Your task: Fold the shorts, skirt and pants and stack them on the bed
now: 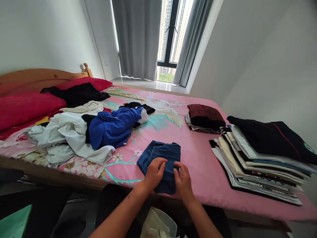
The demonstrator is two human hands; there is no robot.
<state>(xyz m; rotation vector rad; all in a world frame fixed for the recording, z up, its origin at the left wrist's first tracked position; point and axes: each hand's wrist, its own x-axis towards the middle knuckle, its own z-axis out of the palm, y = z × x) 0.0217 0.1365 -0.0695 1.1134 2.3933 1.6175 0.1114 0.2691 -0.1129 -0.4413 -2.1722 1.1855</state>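
Observation:
A pair of blue denim shorts [165,152] with a gathered waistband lies folded near the front edge of the bed, its legs toward me. Over its left part is my left hand [155,172], fingers curled and thumb drawn in toward the index finger. My right hand [182,180] is above the right edge of the shorts, its fingers bent in toward the thumb. A small gap separates the two hands, and the shorts show between them. Whatever is pinched in the fingertips, if anything, is too small to make out.
Left on the pink bed sheet [198,162] lies a loose heap with a blue garment [111,127] and a white garment [71,127]. Folded clothes [260,158] are stacked high at right, with a smaller plaid-topped pile [205,115] behind. Red pillows [27,105] lie by the headboard.

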